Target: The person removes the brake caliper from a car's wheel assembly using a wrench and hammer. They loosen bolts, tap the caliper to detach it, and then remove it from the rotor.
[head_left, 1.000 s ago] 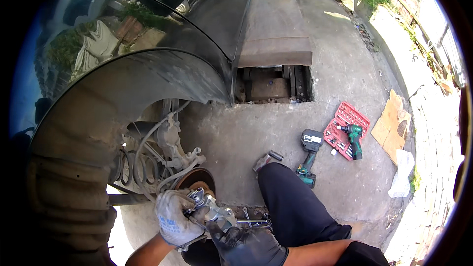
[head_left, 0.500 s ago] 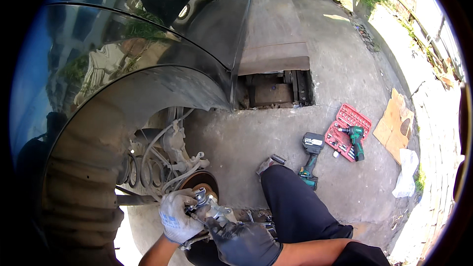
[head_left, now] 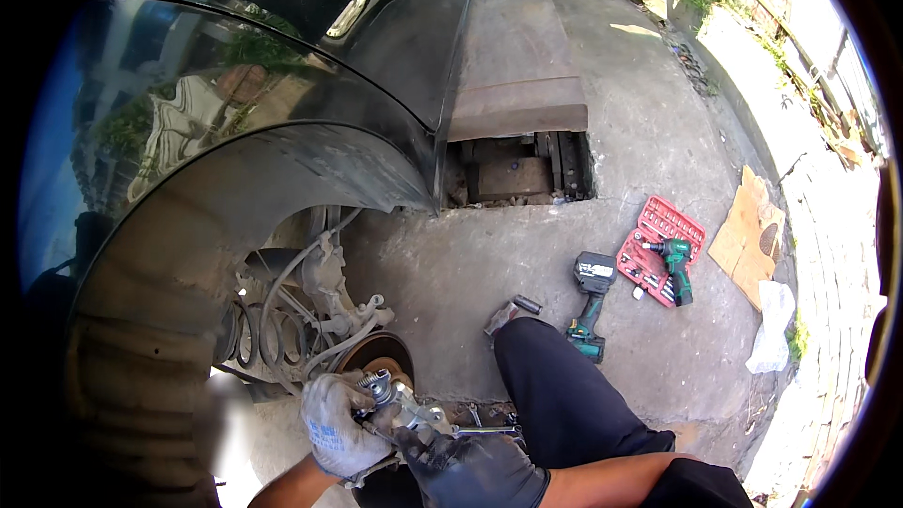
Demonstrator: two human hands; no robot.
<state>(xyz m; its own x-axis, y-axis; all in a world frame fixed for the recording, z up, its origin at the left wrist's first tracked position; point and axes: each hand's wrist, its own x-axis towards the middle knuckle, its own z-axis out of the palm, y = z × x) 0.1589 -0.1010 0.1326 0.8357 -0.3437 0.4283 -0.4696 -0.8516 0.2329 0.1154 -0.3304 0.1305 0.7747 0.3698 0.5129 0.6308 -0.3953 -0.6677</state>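
A silvery metal brake caliper (head_left: 414, 411) with a small coil spring at its top sits between my hands, just in front of the brake disc (head_left: 403, 354). My left hand (head_left: 339, 425), in a pale grey work glove, is closed around its left side. My right hand (head_left: 480, 472), in a dark smudged glove, grips its lower right part with the fingers bent. Whether a small tool or pin is between the fingers is hidden. Behind the disc, a hose (head_left: 280, 284), a steering knuckle (head_left: 324, 277) and a coil spring (head_left: 249, 331) show inside the wheel arch.
The dark car's fender (head_left: 282, 94) overhangs the left. Wrenches (head_left: 484, 428) lie beyond the right hand. On the concrete to the right are a large impact wrench (head_left: 591, 306), a red socket case (head_left: 671, 218) carrying a green power tool (head_left: 675, 265), and cardboard (head_left: 745, 237). A floor pit (head_left: 522, 167) opens ahead.
Both hands stay on the caliper. The caliper and its spring sit slightly lower, and my right hand has shifted a little down and right. The whole view has moved slightly.
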